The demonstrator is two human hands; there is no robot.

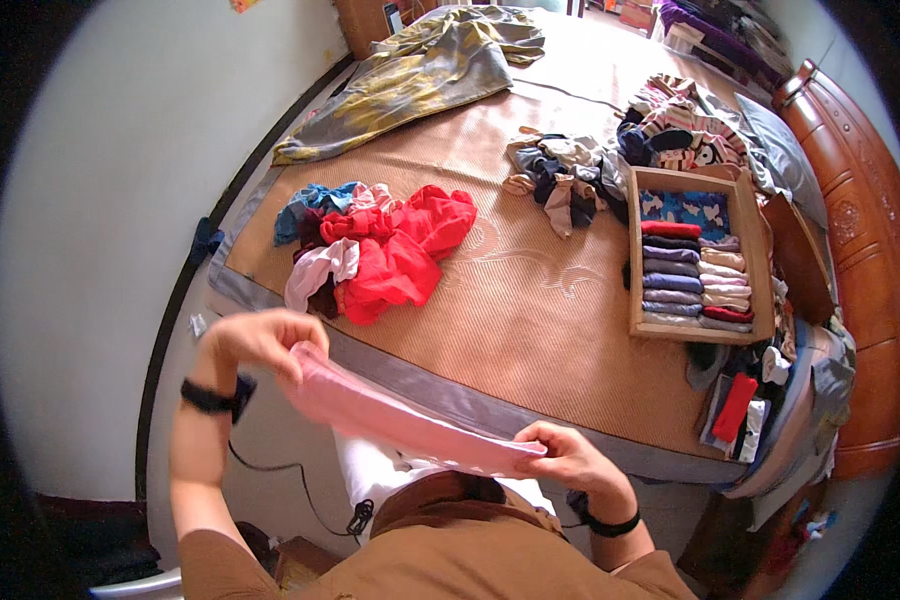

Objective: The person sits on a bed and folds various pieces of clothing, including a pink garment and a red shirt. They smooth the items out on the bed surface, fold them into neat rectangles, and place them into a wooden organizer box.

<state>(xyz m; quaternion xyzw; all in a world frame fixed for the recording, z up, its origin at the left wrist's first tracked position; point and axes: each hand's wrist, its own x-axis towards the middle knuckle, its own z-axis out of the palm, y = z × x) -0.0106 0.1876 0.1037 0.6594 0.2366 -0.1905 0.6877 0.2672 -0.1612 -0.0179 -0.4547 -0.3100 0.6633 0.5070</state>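
A pink cloth garment (409, 416) is stretched between my two hands, above my lap and the near edge of the bed. My left hand (266, 341) pinches its upper left end, which is slightly blurred. At the lower right end, the fingers of my right hand (570, 454) grip a corner. Beyond my left hand, a loose pile of clothes (397, 255) in red, blue, pale pink and dark colours lies on the woven bed mat (525, 322). Farther right stands a wooden drawer box (637, 262) holding two columns of rolled clothes (671, 281).
Crumpled socks or small garments (562, 176) lie left of a striped clothes heap (682, 135). A grey and yellow blanket (435, 82) covers the far left of the bed. Folded items (735, 409) sit at the near right corner, beside the carved wooden headboard (855, 247). A black cable (300, 469) crosses the floor.
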